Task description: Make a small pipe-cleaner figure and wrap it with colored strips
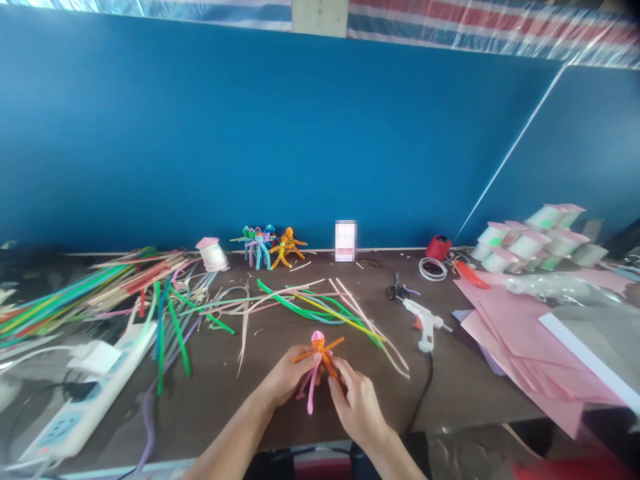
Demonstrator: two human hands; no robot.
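The left hand (287, 377) and right hand (357, 407) hold a small pipe-cleaner figure (319, 359) above the front of the desk, near the person's body. It has a pink head and legs and orange arms and torso. The fingers (305, 363) of the left hand are closed around its middle, and the fingers (336, 385) of the right hand are pinched together on its lower body. The brown desk (215, 407) runs along a blue wall (250, 133), with a striped plastic sheet (475, 19) above it. Loose green, yellow and cream strips (310, 310) lie just beyond the hands, and a bundle of coloured sticks (75, 297) spreads across the left side beside a white power strip (85, 400). To the right are a white hot glue gun (425, 323) with a black cord (423, 393), a pair of scissors (397, 290) and overlapping pink paper sheets (525, 353). Along the wall stand a cluster of finished pipe-cleaner figures (267, 247), a blurred white card (345, 240), a red roll (439, 248) and stacked white spools (530, 240) with pink tops.
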